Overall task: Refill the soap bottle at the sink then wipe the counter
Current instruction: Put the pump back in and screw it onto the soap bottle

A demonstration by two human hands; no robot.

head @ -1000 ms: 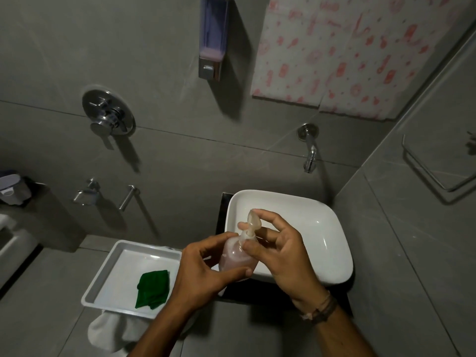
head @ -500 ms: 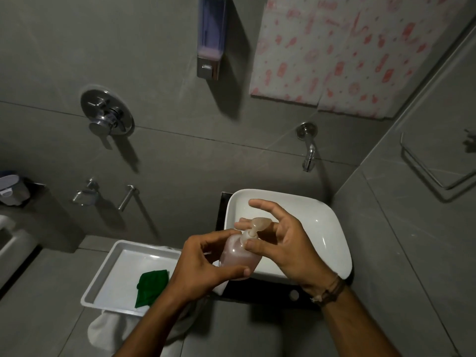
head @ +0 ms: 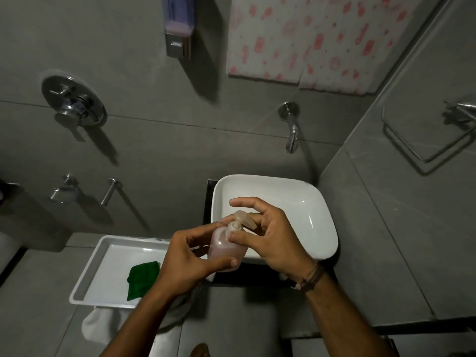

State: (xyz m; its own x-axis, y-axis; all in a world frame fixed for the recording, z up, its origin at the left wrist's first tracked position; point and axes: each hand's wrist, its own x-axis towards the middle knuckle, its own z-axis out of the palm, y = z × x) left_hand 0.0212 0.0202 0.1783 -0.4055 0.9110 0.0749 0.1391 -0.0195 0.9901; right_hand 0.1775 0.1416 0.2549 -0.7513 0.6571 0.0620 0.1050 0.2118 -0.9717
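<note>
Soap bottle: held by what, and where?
Left hand grips the soap bottle round its body; right hand pinches the pump at its neck.

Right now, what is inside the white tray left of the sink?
A green cloth lies on the tray's white floor, toward its near right. The left hand, gripping the soap bottle, covers the tray's right end, so anything there is hidden.

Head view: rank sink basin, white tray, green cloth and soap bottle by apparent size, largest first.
1–2. sink basin and white tray: too close, tray partly hidden.
3–4. soap bottle and green cloth: alike, bottle nearer.
</note>
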